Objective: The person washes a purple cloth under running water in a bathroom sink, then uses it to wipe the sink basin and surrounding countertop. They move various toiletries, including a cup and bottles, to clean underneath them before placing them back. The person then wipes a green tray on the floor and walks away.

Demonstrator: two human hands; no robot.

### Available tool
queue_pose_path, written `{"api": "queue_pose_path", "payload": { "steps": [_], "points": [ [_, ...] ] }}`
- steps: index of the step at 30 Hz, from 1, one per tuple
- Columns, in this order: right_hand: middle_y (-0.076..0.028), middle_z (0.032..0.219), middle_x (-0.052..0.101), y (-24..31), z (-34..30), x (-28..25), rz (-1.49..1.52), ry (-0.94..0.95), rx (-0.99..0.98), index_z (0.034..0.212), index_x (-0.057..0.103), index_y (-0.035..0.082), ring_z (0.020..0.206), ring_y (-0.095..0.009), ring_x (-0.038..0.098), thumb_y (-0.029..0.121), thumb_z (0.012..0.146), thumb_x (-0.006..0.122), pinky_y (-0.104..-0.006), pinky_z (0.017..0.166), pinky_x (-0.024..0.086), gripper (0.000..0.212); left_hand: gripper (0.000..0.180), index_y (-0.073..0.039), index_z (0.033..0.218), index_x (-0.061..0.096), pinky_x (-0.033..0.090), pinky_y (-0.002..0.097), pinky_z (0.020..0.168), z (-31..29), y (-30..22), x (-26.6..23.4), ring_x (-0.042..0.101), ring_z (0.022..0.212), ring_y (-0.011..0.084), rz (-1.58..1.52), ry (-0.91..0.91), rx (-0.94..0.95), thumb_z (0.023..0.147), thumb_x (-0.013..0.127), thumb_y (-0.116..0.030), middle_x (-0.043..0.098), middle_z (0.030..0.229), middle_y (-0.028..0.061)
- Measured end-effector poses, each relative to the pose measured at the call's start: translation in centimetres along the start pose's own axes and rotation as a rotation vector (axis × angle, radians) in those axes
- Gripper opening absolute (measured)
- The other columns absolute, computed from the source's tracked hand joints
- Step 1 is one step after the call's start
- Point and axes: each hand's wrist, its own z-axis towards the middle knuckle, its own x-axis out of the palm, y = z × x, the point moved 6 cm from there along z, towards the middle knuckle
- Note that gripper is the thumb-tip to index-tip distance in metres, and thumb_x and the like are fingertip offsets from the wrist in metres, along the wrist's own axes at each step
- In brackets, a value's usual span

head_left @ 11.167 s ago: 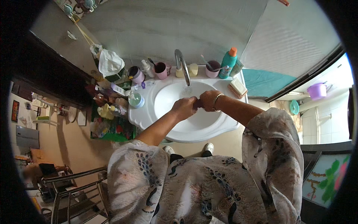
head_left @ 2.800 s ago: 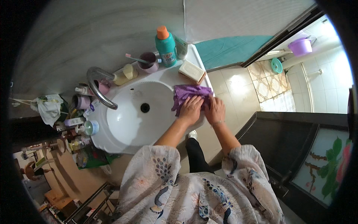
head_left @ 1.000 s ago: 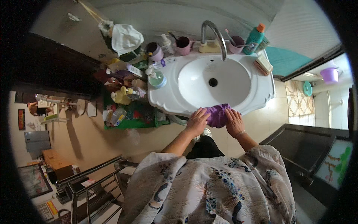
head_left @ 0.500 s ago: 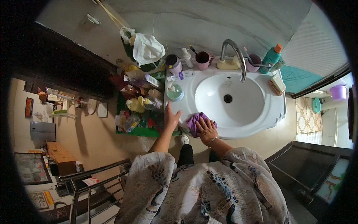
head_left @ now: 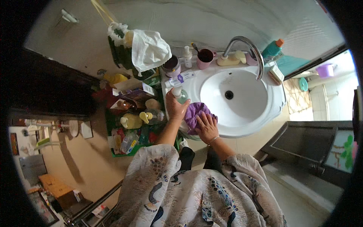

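At the basin's left end my left hand [head_left: 177, 108] is wrapped round a clear pump bottle [head_left: 183, 96] with pale green liquid, thumb on its right side. The bottle's lower part is hidden by the hand. My right hand [head_left: 207, 128] lies with fingers stretched and apart on a crumpled purple cloth [head_left: 194, 113]. That cloth rests on the front left rim of the white washbasin [head_left: 242, 131], just beside my left hand. Behind the bottle lies a white and purple toothpaste box [head_left: 179, 79].
A chrome tap [head_left: 260, 62] arches over the bowl. Along the back stand a pink cup [head_left: 204, 60], a small spray bottle [head_left: 188, 56] and a teal bottle [head_left: 271, 51]; a soap dish [head_left: 276, 75] sits at right. A green crate [head_left: 143, 137] of bottles adjoins the left side.
My left hand has moved up from the basin's edge and closed round the pump bottle. My right hand stays on the purple cloth, which is now more spread out. The view has shifted.
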Motion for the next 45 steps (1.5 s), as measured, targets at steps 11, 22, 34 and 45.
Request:
{"api": "queue_pose_path", "payload": {
  "steps": [11, 22, 34, 45],
  "points": [
    [-0.015, 0.145, 0.027, -0.3, 1.5, -0.6, -0.02, -0.098, 0.066, 0.141, 0.03, 0.017, 0.13, -0.037, 0.026, 0.034, 0.079, 0.059, -0.0541, 0.104, 0.02, 0.071, 0.052, -0.002, 0.113, 0.051, 0.04, 0.0442, 0.09, 0.0, -1.1, -1.7, 0.048, 0.105, 0.0358, 0.038, -0.025, 0.076, 0.07, 0.074, -0.021, 0.049, 0.109, 0.0164],
    [-0.013, 0.148, 0.021, -1.0, 3.1, 0.3, 0.045, -0.044, -0.158, 0.142, 0.029, 0.025, 0.134, -0.038, 0.023, 0.026, 0.085, 0.05, -0.0558, 0.108, 0.014, 0.061, 0.036, -0.003, 0.109, 0.054, 0.039, 0.0419, 0.094, -4.2, -3.0, -4.9, 0.048, 0.113, 0.0351, -0.107, -0.019, 0.067, 0.078, 0.069, -0.011, 0.049, 0.123, 0.0195],
    [-0.013, 0.137, 0.04, -2.1, 15.9, -1.6, 0.038, -0.198, -0.134, 0.129, 0.046, 0.015, 0.125, -0.035, 0.034, 0.014, 0.075, 0.054, -0.0479, 0.107, 0.022, 0.055, 0.034, 0.0, 0.112, 0.053, 0.038, 0.0335, 0.095, -12.4, -6.3, -11.2, 0.046, 0.116, 0.022, -0.378, 0.005, -0.234, 0.082, 0.066, -0.006, 0.042, 0.134, 0.0121],
    [-0.012, 0.14, 0.035, 5.3, 16.3, 1.1, 0.048, -0.079, -0.469, 0.135, 0.039, 0.019, 0.126, -0.036, 0.032, 0.03, 0.079, 0.055, -0.0492, 0.107, 0.023, 0.059, 0.037, -0.001, 0.112, 0.054, 0.04, 0.036, 0.092, -13.5, -6.3, -14.8, 0.048, 0.113, 0.0257, -0.204, -0.065, -0.142, 0.078, 0.069, -0.005, 0.047, 0.128, 0.0151]
  ]
}}
